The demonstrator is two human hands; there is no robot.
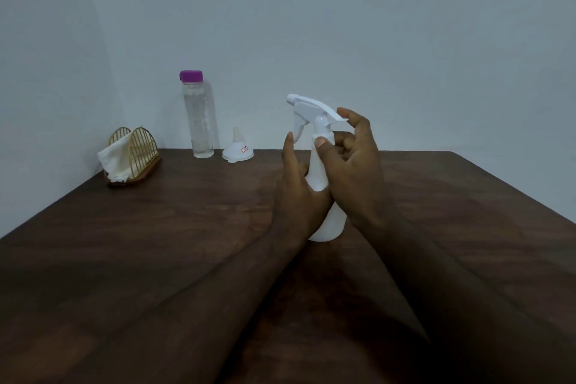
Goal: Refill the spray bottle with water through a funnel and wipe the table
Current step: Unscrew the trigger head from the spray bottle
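Hands of the person met at a white spray bottle (324, 165) that stood upright on the dark wooden table (156, 243), a little right of the middle. The left hand (296, 187) held the body of the bottle from the left side; its fingers went around the far side and were mostly hidden, and only one fingertip stood up beside the trigger, so I could not tell how tightly they were pressed. The right hand (352, 159) was at the neck of the bottle. Its thumb lay on the white collar under the spray head (311, 109), the other fingers were curled around the back of the collar, and the index finger touched the rear end of the spray head. The spray head was on the bottle, with its nozzle pointing to the left.

At the far edge of the table, near the wall, stood a clear water bottle (199, 121) with a purple cap (191, 76), closed and upright. Just beside it on the right lay a white funnel (237, 150), turned with its wide mouth down and its spout up. Further left, a gold wire holder (134, 153) on a wooden base kept a white cloth (117, 162), which hung out at its front.
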